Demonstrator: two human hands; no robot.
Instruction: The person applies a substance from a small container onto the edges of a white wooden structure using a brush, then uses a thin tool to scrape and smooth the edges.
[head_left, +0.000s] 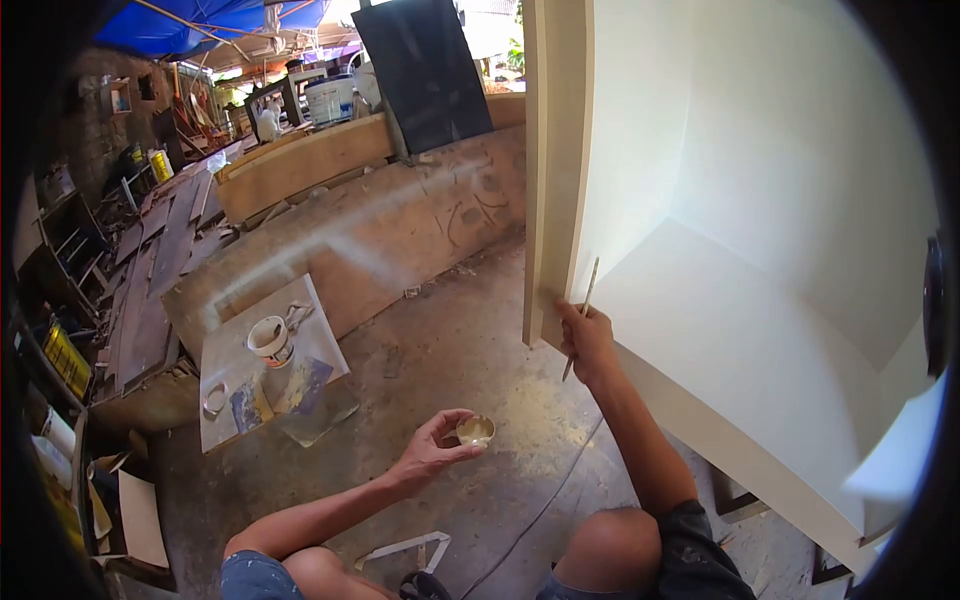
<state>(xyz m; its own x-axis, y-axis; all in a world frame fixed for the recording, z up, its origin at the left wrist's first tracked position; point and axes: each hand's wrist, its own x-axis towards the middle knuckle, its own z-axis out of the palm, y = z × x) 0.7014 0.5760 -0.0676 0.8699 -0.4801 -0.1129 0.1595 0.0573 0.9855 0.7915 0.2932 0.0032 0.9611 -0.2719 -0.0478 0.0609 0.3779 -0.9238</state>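
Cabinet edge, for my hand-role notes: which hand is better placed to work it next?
Probably right: the right hand holds the thin stick at the cabinet edge, while the left hand is lower and apart, occupied with the small cup.

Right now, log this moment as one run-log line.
left hand: holds small cup | right hand: holds thin stick by cabinet

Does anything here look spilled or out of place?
Paint mess: white overspray streaks the plywood sheet, and blue and yellow smears stain the board under the paint tub. The left hand's small bowl and right hand's stick look fine.
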